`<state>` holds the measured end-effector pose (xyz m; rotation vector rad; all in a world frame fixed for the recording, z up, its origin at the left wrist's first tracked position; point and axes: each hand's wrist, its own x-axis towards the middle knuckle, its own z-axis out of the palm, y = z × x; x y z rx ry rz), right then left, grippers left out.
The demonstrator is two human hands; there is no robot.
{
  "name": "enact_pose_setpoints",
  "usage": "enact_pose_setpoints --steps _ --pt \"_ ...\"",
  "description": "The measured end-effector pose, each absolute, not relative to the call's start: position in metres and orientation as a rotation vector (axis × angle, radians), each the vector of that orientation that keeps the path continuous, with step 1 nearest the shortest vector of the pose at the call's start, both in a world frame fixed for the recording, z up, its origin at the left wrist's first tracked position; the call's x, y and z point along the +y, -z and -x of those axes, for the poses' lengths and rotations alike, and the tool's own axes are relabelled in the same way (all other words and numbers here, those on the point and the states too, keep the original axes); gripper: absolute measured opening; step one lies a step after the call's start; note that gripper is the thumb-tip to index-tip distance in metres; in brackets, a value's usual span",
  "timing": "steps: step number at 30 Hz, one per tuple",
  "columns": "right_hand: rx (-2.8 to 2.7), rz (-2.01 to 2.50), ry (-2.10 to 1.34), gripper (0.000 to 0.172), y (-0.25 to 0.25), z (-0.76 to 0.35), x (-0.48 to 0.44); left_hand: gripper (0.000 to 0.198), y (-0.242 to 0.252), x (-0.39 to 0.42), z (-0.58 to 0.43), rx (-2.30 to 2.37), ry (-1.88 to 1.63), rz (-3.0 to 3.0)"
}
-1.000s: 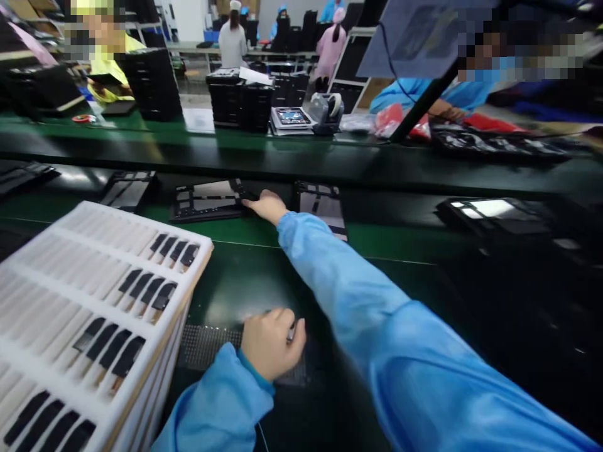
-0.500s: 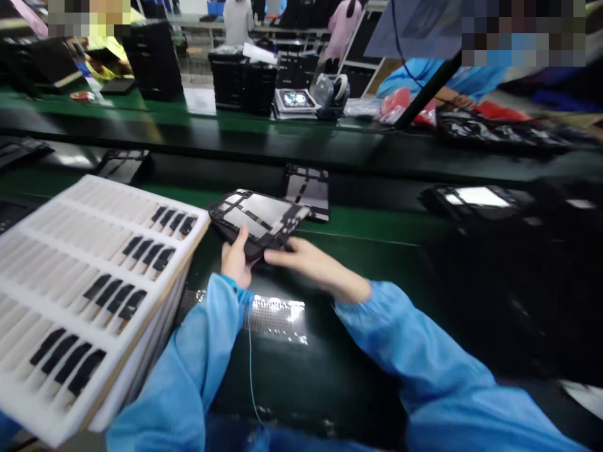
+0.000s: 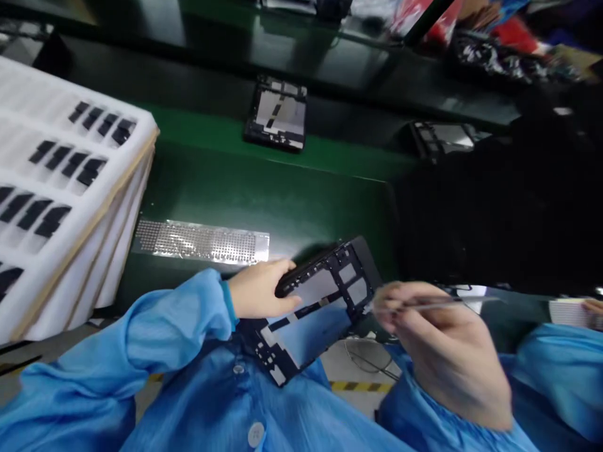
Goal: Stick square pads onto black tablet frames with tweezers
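An opened tablet [image 3: 311, 314], black-framed with pale panels showing inside, is tilted in front of my blue coat at the bench's near edge. My left hand [image 3: 261, 292] grips its left side, thumb on top and fingers around the edge. Close to the tablet's right edge, my right hand [image 3: 438, 345] pinches a thin grey tool [image 3: 436, 304], blurred by motion; I cannot tell whether its tip touches the tablet. A clear sheet with rows of small grey pads [image 3: 211, 243] lies on the green bench beyond my left hand.
At the left stand stacked white foam trays [image 3: 117, 160] with black parts in slots. Another opened tablet [image 3: 277, 116] lies farther back, and a further one [image 3: 445, 138] to its right. A large black shape [image 3: 485, 207] fills the right. Another person's blue sleeve [image 3: 560, 370] is at lower right.
My view has tipped down. The tablet has come toward my body and turned. My right hand has left the tablet and now holds a thin grey tool; my left hand still grips the tablet.
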<state>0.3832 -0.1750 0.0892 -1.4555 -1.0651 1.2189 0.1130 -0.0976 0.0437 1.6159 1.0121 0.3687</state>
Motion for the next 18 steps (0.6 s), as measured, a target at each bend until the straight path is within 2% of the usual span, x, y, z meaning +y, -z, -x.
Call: enact_pose_setpoints --steps 2,4,8,12,18 --pt "-1.258 1.377 -1.242 0.016 -0.082 -0.357 -0.146 0.039 -0.054 -0.077 -0.096 1.192 -0.396 -1.799" --pt "-1.497 1.315 -1.234 0.014 -0.068 -0.330 -0.116 0.027 -0.060 -0.050 -0.074 1.291 -0.343 -1.929" --pt "-1.793 1.232 -1.301 0.018 -0.033 -0.293 -0.074 0.006 -0.049 -0.009 -0.042 1.192 -0.058 -2.039" --pt "-1.954 1.226 -1.313 0.013 -0.018 -0.289 -0.067 0.008 -0.035 -0.006 -0.041 1.170 0.039 -2.100" --pt "-1.932 1.264 -1.336 0.016 -0.018 -0.295 -0.071 0.008 -0.038 -0.008 -0.046 1.201 0.173 -2.247"
